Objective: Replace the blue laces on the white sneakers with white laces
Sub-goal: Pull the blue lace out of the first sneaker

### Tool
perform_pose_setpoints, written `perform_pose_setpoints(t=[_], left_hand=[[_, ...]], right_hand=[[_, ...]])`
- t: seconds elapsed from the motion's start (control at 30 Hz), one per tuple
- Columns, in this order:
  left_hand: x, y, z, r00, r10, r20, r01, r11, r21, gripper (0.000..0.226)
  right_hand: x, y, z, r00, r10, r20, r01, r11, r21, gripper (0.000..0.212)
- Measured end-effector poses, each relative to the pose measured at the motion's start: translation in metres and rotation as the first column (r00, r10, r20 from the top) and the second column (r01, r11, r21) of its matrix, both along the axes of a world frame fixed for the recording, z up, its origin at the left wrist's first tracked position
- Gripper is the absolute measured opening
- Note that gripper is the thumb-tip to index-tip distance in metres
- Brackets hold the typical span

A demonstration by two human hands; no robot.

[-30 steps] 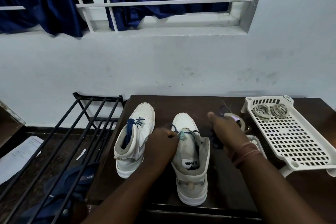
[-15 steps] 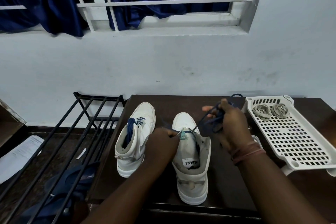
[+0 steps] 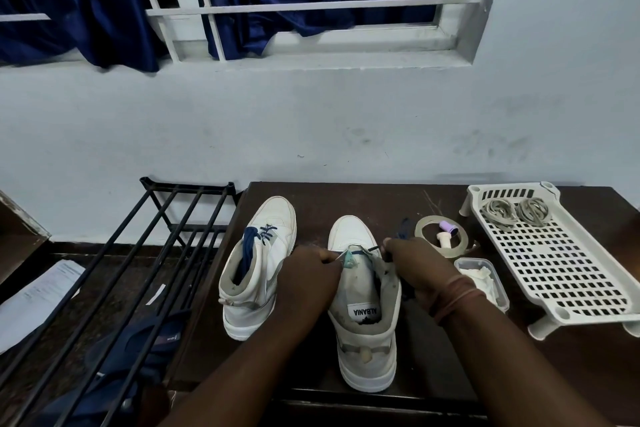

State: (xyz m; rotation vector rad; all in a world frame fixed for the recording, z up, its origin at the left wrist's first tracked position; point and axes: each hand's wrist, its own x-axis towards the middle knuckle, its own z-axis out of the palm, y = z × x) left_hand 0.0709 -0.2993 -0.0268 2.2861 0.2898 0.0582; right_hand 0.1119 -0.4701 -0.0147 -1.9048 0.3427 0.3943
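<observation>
Two white high-top sneakers stand on the dark table [image 3: 381, 198], toes toward the wall. The left sneaker [image 3: 258, 267] has its blue lace bunched in the opening. My left hand [image 3: 306, 276] grips the left side of the right sneaker [image 3: 363, 308] near the tongue. My right hand [image 3: 414, 269] pinches the blue lace [image 3: 372, 248] at the sneaker's right edge; a loose dark part of the lace lies just beyond it. Two coiled white laces [image 3: 516, 211] sit at the far end of a white perforated tray [image 3: 561, 274].
A roll of clear tape [image 3: 441, 236] with a small purple-capped item inside lies right of the sneaker. A small plastic tub [image 3: 485, 279] sits beside the tray. A black metal rack [image 3: 131, 253] stands left of the table, with papers and dark cloth beneath it.
My right hand, which had pulled the blue lace up and away to the right, has come back down to the right sneaker's edge. The left hand stays on the sneaker.
</observation>
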Motion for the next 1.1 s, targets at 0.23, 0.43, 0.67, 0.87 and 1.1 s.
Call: perform_pose_setpoints(t=[0.23, 0.43, 0.67, 0.87, 1.1], left_hand=[[0.001, 0.000, 0.000, 1.000, 0.014, 0.000, -0.014, 1.000, 0.020, 0.016], [0.000, 0.000, -0.001, 1.000, 0.004, 0.003, -0.004, 0.999, 0.040, 0.023], [-0.001, -0.001, 0.000, 1.000, 0.002, 0.030, -0.002, 1.000, 0.031, 0.023], [0.000, -0.001, -0.002, 1.000, 0.006, 0.012, -0.007, 0.999, 0.042, 0.025], [0.002, -0.002, 0.001, 0.999, 0.034, -0.011, -0.034, 0.999, -0.002, 0.016]], right_hand=[[0.005, 0.002, 0.029, 0.935, -0.354, 0.003, 0.266, 0.708, 0.654, 0.030], [0.005, 0.000, 0.003, 0.950, -0.240, 0.200, 0.219, 0.968, 0.119, 0.021], [0.009, -0.005, -0.014, 0.995, 0.063, -0.080, -0.066, 0.997, -0.041, 0.034], [0.006, -0.005, -0.011, 0.998, 0.019, -0.066, -0.012, 0.994, 0.110, 0.044], [0.004, -0.008, 0.028, 0.988, -0.085, 0.129, 0.027, 0.917, 0.399, 0.028]])
